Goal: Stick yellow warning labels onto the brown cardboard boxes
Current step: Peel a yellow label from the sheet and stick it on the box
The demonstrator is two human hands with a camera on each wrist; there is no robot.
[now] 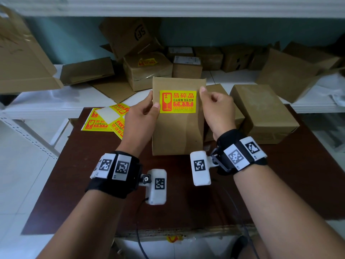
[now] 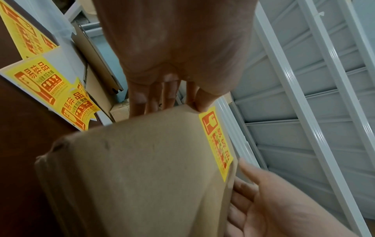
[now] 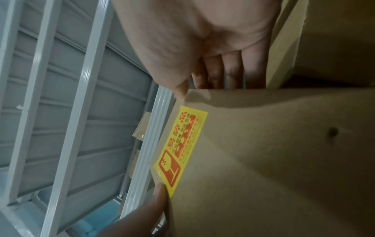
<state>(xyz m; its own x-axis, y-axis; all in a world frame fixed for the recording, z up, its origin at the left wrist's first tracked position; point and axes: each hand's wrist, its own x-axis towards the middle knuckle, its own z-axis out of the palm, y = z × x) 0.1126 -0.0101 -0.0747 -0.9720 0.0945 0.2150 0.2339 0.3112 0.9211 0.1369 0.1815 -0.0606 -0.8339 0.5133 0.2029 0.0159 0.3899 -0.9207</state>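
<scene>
I hold a flat brown cardboard box [image 1: 177, 131] upright over the dark table, its broad face toward me. A yellow warning label [image 1: 178, 101] with red print is stuck on the upper part of that face. My left hand [image 1: 145, 111] grips the box's left edge, thumb on the front beside the label [image 2: 216, 144], fingers behind. My right hand [image 1: 214, 107] pinches the right top corner, thumb in front and fingers behind. In the right wrist view the label [image 3: 180, 150] lies flat on the box [image 3: 274, 160].
Sheets of yellow labels [image 1: 106, 120] lie on the brown table [image 1: 280, 184] at the back left. A closed brown box [image 1: 265, 113] stands to the right. A white shelf [image 1: 56, 98] behind carries several more cardboard boxes, one labelled [image 1: 147, 71].
</scene>
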